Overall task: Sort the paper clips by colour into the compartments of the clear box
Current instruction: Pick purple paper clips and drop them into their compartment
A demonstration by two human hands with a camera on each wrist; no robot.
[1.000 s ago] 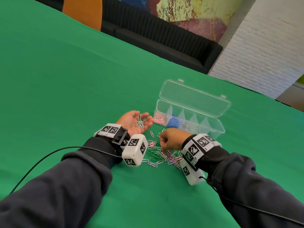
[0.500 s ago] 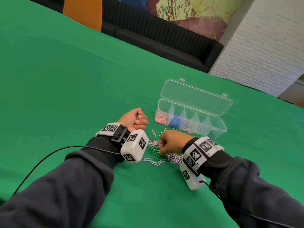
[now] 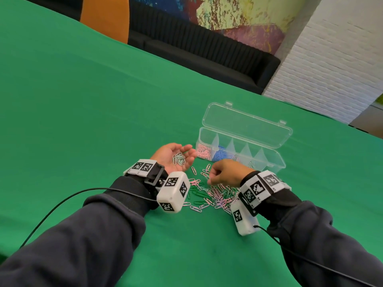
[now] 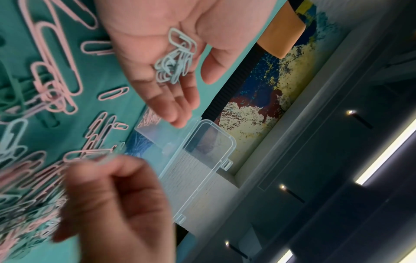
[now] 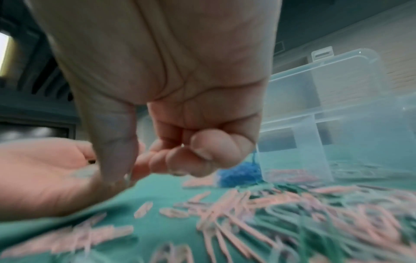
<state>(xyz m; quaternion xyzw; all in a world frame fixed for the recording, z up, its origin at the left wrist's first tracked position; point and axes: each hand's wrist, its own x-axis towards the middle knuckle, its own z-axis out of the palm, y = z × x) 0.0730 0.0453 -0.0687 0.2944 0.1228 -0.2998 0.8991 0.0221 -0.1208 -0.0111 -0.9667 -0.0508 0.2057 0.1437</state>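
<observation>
Even bright light; wrist views blurred, wide-angle edges warped.

Clip pile (image 3: pixel 215 193) between hands; clear box (image 3: pixel 269 160) just beyond.

head: above, looking down | wrists: close, low, facing fingers | shared: clear box (image 3: pixel 240 150)

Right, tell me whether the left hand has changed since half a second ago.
Yes. The left hand was a closed fist then; now it lies palm up, open, cupping pale clips. It sits in about the same place, just left of the clear box.
</observation>
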